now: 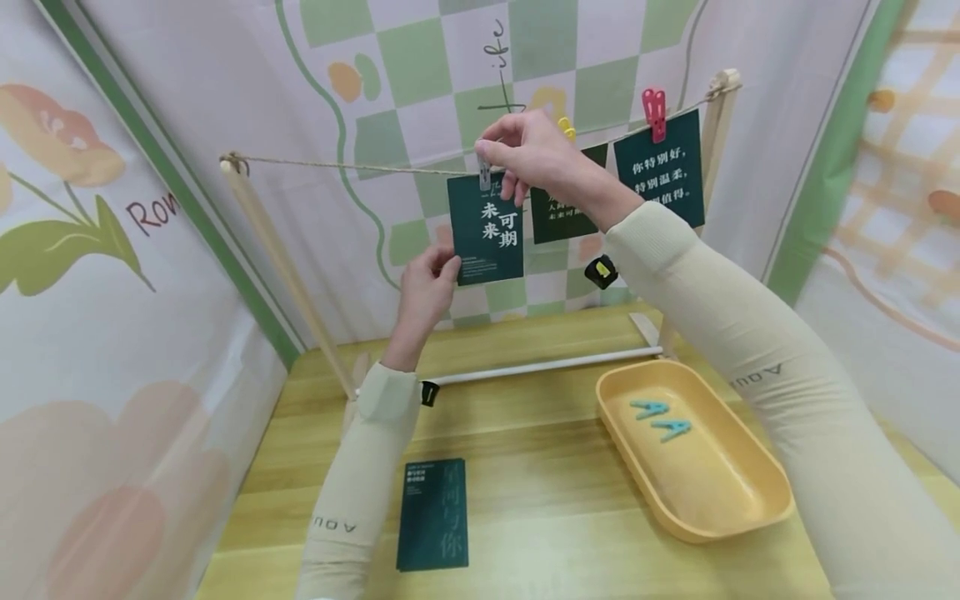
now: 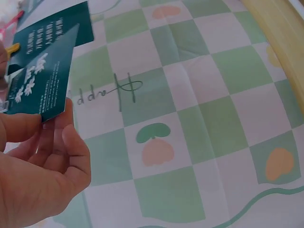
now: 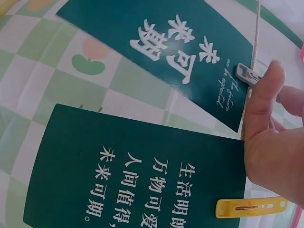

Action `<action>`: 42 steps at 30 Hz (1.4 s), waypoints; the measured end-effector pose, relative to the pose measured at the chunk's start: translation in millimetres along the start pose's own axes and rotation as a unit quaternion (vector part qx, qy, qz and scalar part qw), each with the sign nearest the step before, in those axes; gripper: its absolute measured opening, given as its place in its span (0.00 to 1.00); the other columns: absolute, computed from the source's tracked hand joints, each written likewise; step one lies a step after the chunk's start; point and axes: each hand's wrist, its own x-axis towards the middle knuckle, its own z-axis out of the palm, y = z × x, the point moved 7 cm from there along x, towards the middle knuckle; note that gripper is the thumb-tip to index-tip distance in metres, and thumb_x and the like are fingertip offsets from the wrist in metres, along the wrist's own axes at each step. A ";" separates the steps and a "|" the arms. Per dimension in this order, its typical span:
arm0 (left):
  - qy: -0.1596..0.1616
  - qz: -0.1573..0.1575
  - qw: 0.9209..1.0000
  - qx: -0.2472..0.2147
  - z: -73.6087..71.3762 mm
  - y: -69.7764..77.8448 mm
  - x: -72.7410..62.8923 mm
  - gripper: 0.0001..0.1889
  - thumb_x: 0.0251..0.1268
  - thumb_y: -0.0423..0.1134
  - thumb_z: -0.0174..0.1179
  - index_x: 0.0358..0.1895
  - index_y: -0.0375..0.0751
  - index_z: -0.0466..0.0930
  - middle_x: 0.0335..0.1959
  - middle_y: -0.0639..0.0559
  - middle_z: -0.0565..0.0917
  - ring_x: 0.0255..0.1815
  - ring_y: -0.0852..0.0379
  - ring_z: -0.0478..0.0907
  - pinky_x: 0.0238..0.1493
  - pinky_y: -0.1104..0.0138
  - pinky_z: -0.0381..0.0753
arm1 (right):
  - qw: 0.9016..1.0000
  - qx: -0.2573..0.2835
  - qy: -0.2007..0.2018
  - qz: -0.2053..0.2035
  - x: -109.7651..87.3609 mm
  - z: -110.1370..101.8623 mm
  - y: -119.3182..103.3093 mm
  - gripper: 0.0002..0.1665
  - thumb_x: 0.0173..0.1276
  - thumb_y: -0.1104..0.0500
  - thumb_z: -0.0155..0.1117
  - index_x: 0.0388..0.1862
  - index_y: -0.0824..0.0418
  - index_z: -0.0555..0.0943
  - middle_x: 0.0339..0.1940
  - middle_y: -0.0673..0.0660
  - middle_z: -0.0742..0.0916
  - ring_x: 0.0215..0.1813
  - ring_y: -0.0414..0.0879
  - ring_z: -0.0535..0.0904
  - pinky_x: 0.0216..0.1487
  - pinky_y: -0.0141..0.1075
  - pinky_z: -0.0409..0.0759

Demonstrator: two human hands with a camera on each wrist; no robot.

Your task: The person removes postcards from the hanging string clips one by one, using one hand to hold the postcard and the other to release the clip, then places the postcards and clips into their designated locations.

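A dark green card (image 1: 487,258) with white writing hangs at a thin rope (image 1: 337,167). My left hand (image 1: 426,290) pinches its lower left edge between thumb and fingers, as the left wrist view also shows. Up at the card's top edge, my right hand (image 1: 542,158) grips a grey clothespin (image 3: 247,74), whose jaws sit over the rope and the card. To the right hangs a second green card (image 3: 128,166) under a yellow clothespin (image 3: 249,207). Farther right, a red clothespin (image 1: 654,115) holds a third card (image 1: 660,162).
Wooden posts (image 1: 288,275) carry the rope at both ends, with a white rod (image 1: 547,367) low between them. A yellow tray (image 1: 637,479) with two blue clothespins (image 1: 671,428) stands at right. A stack of green cards (image 1: 432,521) lies at the table's front.
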 end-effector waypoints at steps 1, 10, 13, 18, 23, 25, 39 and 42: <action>0.001 0.000 1.000 -0.005 -0.9 0.3 -0.5 0.11 0.72 0.36 0.56 0.50 0.37 0.82 0.42 0.42 0.85 0.36 0.54 0.74 0.36 0.69 0.74 | 1.000 0.002 0.004 -0.004 -0.2 -0.1 -0.3 0.28 0.74 0.48 0.57 0.66 0.61 0.72 0.52 0.57 0.81 0.23 0.44 0.80 0.23 0.33 0.82; -0.012 0.011 0.999 -0.034 -4.8 3.7 -1.2 0.10 0.70 0.34 0.58 0.49 0.33 0.83 0.43 0.38 0.87 0.37 0.55 0.82 0.33 0.76 0.76 | 0.998 0.038 0.021 -0.053 -3.9 0.1 -10.3 0.16 0.74 0.55 0.58 0.53 0.66 0.76 0.35 0.58 0.81 0.25 0.45 0.78 0.21 0.31 0.80; -0.014 0.007 0.999 -0.041 -6.4 4.7 -2.5 0.10 0.69 0.34 0.60 0.49 0.34 0.84 0.43 0.38 0.87 0.38 0.54 0.84 0.35 0.74 0.78 | 0.995 0.047 0.026 -0.079 -5.1 0.0 -14.6 0.12 0.74 0.57 0.58 0.47 0.65 0.76 0.33 0.59 0.80 0.27 0.47 0.78 0.22 0.30 0.80; -0.023 0.004 0.999 -0.041 -6.7 6.5 -4.3 0.11 0.69 0.36 0.60 0.49 0.36 0.84 0.43 0.40 0.88 0.38 0.53 0.84 0.41 0.70 0.82 | 0.992 0.061 0.035 -0.110 -6.7 -1.7 -18.4 0.07 0.73 0.59 0.60 0.43 0.62 0.77 0.32 0.59 0.80 0.29 0.47 0.79 0.26 0.31 0.82; -0.041 0.009 0.999 -0.033 -4.0 9.5 -3.7 0.11 0.70 0.36 0.60 0.51 0.38 0.84 0.43 0.42 0.88 0.39 0.52 0.84 0.44 0.64 0.84 | 0.988 0.075 0.056 -0.120 -7.9 -7.6 -18.7 0.08 0.73 0.61 0.59 0.45 0.65 0.76 0.31 0.58 0.81 0.29 0.48 0.80 0.27 0.32 0.83; -0.046 0.010 0.998 -0.037 -2.8 10.5 -3.1 0.11 0.70 0.36 0.60 0.51 0.38 0.84 0.43 0.42 0.88 0.39 0.51 0.84 0.44 0.62 0.84 | 0.987 0.075 0.066 -0.128 -7.8 -10.1 -19.3 0.09 0.73 0.61 0.58 0.45 0.67 0.76 0.31 0.58 0.81 0.29 0.48 0.80 0.27 0.32 0.83; -0.069 -0.007 0.996 -0.061 -6.9 13.3 -6.3 0.10 0.69 0.38 0.61 0.48 0.39 0.86 0.39 0.42 0.88 0.30 0.60 0.85 0.24 0.73 0.76 | 0.958 0.152 0.147 -0.191 -14.9 -38.9 -29.5 0.02 0.71 0.64 0.59 0.39 0.60 0.79 0.31 0.58 0.79 0.26 0.45 0.79 0.26 0.30 0.81; -0.073 -0.012 0.996 -0.052 -10.0 12.7 -7.3 0.10 0.69 0.39 0.61 0.49 0.41 0.86 0.38 0.44 0.89 0.30 0.62 0.86 0.21 0.72 0.73 | 0.963 0.140 0.146 -0.180 -18.4 -40.2 -29.1 0.02 0.71 0.63 0.60 0.40 0.60 0.79 0.31 0.57 0.80 0.27 0.45 0.79 0.27 0.31 0.81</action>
